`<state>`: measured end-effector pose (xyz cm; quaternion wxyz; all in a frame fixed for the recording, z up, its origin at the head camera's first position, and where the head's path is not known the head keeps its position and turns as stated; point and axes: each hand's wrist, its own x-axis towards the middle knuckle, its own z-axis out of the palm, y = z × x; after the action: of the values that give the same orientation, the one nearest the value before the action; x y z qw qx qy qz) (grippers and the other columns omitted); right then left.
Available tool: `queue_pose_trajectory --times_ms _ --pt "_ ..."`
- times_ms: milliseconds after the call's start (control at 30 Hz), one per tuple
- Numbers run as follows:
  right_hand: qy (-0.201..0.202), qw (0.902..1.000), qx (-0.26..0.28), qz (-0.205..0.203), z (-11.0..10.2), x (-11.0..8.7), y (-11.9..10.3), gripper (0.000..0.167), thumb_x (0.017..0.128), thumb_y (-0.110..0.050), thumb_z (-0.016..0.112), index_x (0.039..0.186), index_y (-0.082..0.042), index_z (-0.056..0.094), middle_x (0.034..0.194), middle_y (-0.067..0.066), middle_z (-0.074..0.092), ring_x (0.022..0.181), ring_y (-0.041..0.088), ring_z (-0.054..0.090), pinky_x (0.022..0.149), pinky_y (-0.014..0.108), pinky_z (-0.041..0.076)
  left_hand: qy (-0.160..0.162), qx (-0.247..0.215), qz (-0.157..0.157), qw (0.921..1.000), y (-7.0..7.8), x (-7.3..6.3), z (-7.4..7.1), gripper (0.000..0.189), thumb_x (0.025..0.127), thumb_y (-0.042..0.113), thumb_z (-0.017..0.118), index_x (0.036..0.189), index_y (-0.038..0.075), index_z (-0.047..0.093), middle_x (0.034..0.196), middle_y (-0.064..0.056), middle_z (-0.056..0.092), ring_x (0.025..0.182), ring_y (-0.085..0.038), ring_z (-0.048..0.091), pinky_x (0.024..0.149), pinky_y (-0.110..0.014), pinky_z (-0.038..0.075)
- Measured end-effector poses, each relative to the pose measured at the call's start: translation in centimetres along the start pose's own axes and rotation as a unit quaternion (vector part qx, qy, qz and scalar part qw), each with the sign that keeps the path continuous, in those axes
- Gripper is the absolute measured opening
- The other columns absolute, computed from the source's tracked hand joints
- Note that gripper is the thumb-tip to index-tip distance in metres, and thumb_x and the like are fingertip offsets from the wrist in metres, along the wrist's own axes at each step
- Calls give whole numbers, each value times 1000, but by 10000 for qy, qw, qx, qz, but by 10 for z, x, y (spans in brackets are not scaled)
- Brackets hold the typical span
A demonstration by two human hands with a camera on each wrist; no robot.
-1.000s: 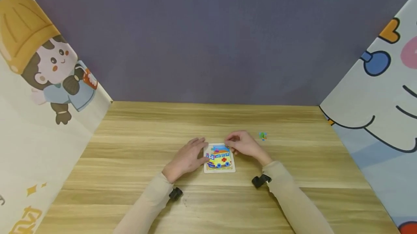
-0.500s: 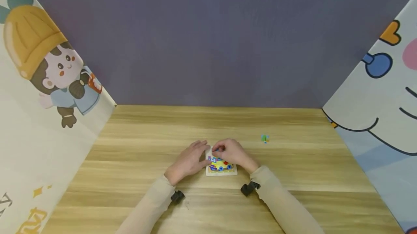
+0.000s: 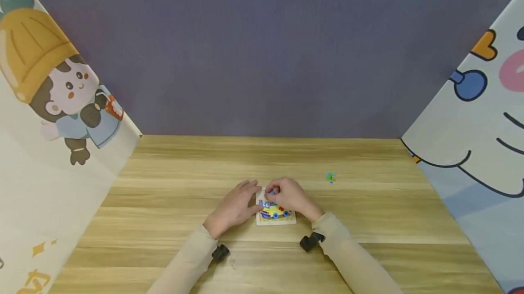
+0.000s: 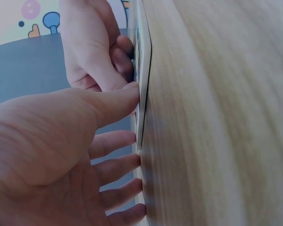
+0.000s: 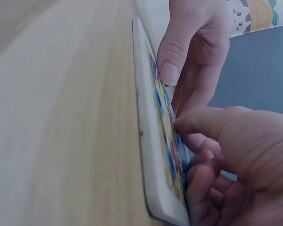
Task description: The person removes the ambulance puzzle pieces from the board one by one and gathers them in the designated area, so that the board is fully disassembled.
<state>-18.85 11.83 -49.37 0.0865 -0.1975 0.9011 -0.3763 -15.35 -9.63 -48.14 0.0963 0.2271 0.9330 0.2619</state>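
Observation:
A square jigsaw board (image 3: 263, 222) with a pale frame lies flat on the wooden table, showing a yellow ambulance with blue wheels. My left hand (image 3: 234, 207) rests at its left side, fingers spread; in the left wrist view the thumb (image 4: 118, 101) touches the board's edge. Over the upper part of the picture, my right hand (image 3: 289, 195) pinches a small bluish puzzle piece (image 3: 271, 192), mostly hidden by the fingers. Curled fingers of the right hand (image 5: 226, 146) are low against the picture in the right wrist view.
One loose green and blue puzzle piece (image 3: 330, 177) lies on the table (image 3: 368, 212), right of and beyond the board. A dark grey panel (image 3: 262, 57) stands at the back, with cartoon-printed panels on both sides.
From the board's upper right corner, my right hand has moved left over the upper part of the picture. My left hand stays at the left edge. The view shifts slightly.

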Motion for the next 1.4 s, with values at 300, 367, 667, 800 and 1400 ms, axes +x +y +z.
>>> queue_pose_trajectory --times_ms 300,367,667,800,1400 --pt "57 9999 -72 -68 -6 0 -1 7 90 -22 83 96 -19 82 101 -3 70 91 12 62 87 36 54 18 29 -22 10000 2 0 -2 62 100 33 75 152 3 56 167 -19 44 156 -44 38 127 -63 34" --pt "-164 9998 13 -62 -9 0 1 12 91 -22 83 102 -18 81 106 -1 71 96 14 63 91 36 55 2 -4 -47 10000 2 0 -2 62 100 34 75 152 4 56 168 -18 43 157 -44 37 128 -63 33" --pt "-927 9924 776 242 -24 0 13 38 93 -17 84 129 -9 75 92 4 68 71 13 50 63 22 43 -49 -21 -96 9999 2 1 -2 61 101 33 74 152 5 57 168 -18 42 157 -44 36 128 -64 33" --pt "-960 9921 778 229 -26 -1 10 35 93 -16 84 127 -10 75 89 0 65 68 14 47 61 21 40 -68 -41 -86 9999 2 1 -2 61 100 32 75 152 4 56 168 -19 42 157 -44 36 128 -64 32" --pt "-954 9903 1005 -58 -25 -5 17 28 100 -20 76 127 -11 78 93 3 73 65 11 50 59 23 44 361 1055 -432 9928 31 11 7 65 99 46 74 138 -4 60 147 -24 60 141 -46 54 121 -55 47"
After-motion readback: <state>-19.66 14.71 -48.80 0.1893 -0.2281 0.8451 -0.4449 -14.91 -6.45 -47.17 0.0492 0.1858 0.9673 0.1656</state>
